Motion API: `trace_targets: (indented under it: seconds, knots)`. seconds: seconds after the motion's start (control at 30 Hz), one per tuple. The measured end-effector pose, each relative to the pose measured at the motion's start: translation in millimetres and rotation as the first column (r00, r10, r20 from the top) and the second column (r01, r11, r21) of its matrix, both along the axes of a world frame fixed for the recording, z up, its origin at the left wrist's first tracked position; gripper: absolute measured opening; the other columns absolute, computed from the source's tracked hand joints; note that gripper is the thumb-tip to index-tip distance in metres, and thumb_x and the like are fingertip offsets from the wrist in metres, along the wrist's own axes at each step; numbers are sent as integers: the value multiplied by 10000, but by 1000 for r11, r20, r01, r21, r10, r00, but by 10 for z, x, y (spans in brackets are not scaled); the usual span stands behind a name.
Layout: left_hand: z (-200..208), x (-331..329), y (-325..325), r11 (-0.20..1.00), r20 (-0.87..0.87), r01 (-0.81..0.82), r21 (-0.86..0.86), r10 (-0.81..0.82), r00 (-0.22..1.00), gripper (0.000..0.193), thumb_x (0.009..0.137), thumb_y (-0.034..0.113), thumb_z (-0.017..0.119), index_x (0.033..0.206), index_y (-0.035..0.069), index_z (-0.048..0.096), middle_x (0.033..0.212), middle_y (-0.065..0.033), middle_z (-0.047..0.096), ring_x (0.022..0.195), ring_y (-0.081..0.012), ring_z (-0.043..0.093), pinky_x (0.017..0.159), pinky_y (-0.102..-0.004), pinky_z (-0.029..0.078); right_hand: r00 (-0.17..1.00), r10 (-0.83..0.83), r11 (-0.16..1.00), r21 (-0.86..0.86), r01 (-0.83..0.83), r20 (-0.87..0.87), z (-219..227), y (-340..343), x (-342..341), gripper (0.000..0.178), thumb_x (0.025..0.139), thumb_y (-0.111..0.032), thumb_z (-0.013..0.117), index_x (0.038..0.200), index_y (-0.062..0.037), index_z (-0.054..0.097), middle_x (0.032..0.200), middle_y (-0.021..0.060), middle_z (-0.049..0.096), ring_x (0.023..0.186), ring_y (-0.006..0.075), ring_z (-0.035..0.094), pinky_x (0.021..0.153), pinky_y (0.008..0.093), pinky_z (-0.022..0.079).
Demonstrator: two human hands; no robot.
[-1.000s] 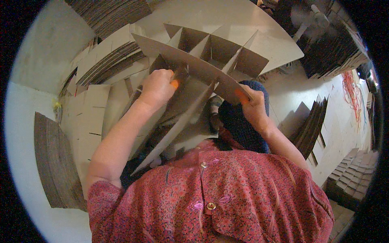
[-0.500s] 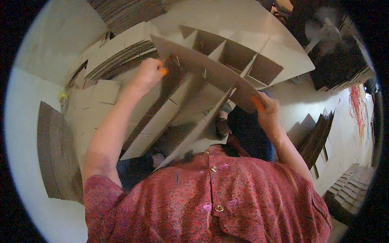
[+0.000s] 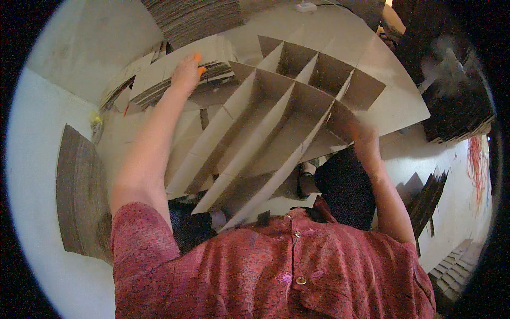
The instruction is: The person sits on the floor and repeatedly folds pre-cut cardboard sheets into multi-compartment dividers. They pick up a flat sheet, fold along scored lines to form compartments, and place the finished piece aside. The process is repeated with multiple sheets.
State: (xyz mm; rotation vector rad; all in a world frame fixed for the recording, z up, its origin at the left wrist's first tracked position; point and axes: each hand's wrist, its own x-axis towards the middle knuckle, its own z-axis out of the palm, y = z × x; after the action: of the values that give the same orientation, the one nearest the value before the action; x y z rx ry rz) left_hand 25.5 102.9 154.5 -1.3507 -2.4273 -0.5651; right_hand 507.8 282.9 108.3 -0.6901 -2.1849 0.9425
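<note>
A cardboard divider grid (image 3: 249, 133) stands in front of me, its long strips running toward my body and two cross strips slotted over them. The nearer cross strip (image 3: 313, 94) curves from upper left to lower right. At its right end is my right hand (image 3: 365, 141), its fingers smeared by motion. My left hand (image 3: 186, 76) is over a stack of flat cardboard strips (image 3: 218, 50) at the far left. Orange covers show on two of its fingertips, which are apart, and it holds nothing I can see.
More cardboard stacks lie at the back (image 3: 194, 21) and on the left (image 3: 79, 191). Leaning cardboard pieces (image 3: 427, 199) stand at the right, near slotted cardboard (image 3: 454, 266). Red cords (image 3: 474, 170) hang beyond. A blurred fan-like shape (image 3: 449, 69) is at the upper right.
My left hand has let go of the nearer cross strip and moved up and left to the stack. That strip now sits lower over the long strips. The right hand stays near its end.
</note>
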Motion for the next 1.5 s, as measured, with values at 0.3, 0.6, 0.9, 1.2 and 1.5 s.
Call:
trace_targets:
  seconds: [0.3, 0.6, 0.9, 1.2, 1.5]
  knots:
    - [563, -61, 72, 988, 394, -98, -115, 136, 909, 265, 843, 294, 608, 979, 77, 678, 859, -47, 680, 809, -172, 617, 718, -326, 476, 964, -148, 979, 104, 174, -223, 188, 108, -137, 302, 870, -128, 590, 1153, -26, 567, 979, 114, 652, 880, 178, 596, 789, 306, 470]
    - [902, 782, -147, 962, 168, 19, 271, -67, 984, 214, 844, 120, 589, 1041, 67, 652, 913, -88, 662, 755, -127, 606, 728, -266, 496, 897, 152, 857, -396, -329, -416, 1055, -414, -560, 396, 947, -215, 455, 1259, 29, 438, 1134, 187, 579, 963, 236, 609, 844, 318, 485]
    - [630, 1947, -178, 698, -111, 511, 502, -534, 838, 569, 716, 204, 754, 1212, 50, 521, 1120, -132, 583, 970, -246, 582, 809, -322, 486, 889, -150, 763, -623, -175, -433, 1323, -682, -564, 297, 820, -162, 634, 1050, 19, 584, 948, 127, 646, 791, 238, 644, 702, 372, 538]
    - [346, 800, -445, 964, 642, -5, 265, -173, 747, 329, 821, 193, 673, 1054, -30, 607, 891, -74, 655, 728, -122, 586, 645, -250, 469, 977, 122, 946, -278, -168, -175, 910, -838, -136, 191, 880, -107, 582, 1029, 6, 622, 923, 37, 657, 814, 95, 566, 701, 259, 481]
    - [47, 764, -427, 999, 616, -26, 34, 0, 788, 326, 787, 201, 699, 1015, -23, 636, 824, -81, 668, 696, -140, 593, 654, -274, 471, 993, 106, 909, -400, -122, -60, 7, -777, -152, 162, 877, -123, 588, 925, 24, 639, 772, 35, 652, 713, 69, 500, 619, 260, 453]
